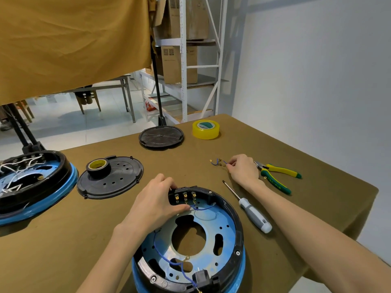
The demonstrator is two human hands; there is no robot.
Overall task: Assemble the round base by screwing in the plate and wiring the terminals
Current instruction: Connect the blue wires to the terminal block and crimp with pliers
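**Ana:** Olive-brown cloth covers the bench (211, 166); behind it at twelve o'clock stand white shelves (184, 60) with cardboard boxes, and a mustard curtain (74, 39) hangs at eleven o'clock. Where is the round base?

**Ben:** At six o'clock, nearest the person; the round base (190, 240) is black-rimmed with a blue skirt, and the blue plate (211, 220) lies inside it; three brass terminals (185, 197) sit in a row at its far edge.

**Ana:** And the hands?

**Ben:** The left hand (156, 206) rests over the rim beside the terminals; its grip is narrow, fingers curled over the black edge and thumb lying on a blue wire (203, 207) that runs from the terminals. The right hand (243, 169) is at two o'clock from the base; its grip is a pinch on the loose wires (218, 162), blue with brass ends, lying on the cloth.

**Ana:** Tools?

**Ben:** A grey-handled screwdriver (249, 210) lies just right of the base, between the base and the right forearm; yellow-green pliers (275, 174) lie beyond the right wrist; a yellow tape roll (205, 129) sits at one o'clock, next to a black round cover (161, 137).

**Ana:** On the left?

**Ben:** A black perforated disc (118, 182) at ten o'clock carries a black tape roll (98, 167); at nine o'clock a second base (31, 182) holds white wires.
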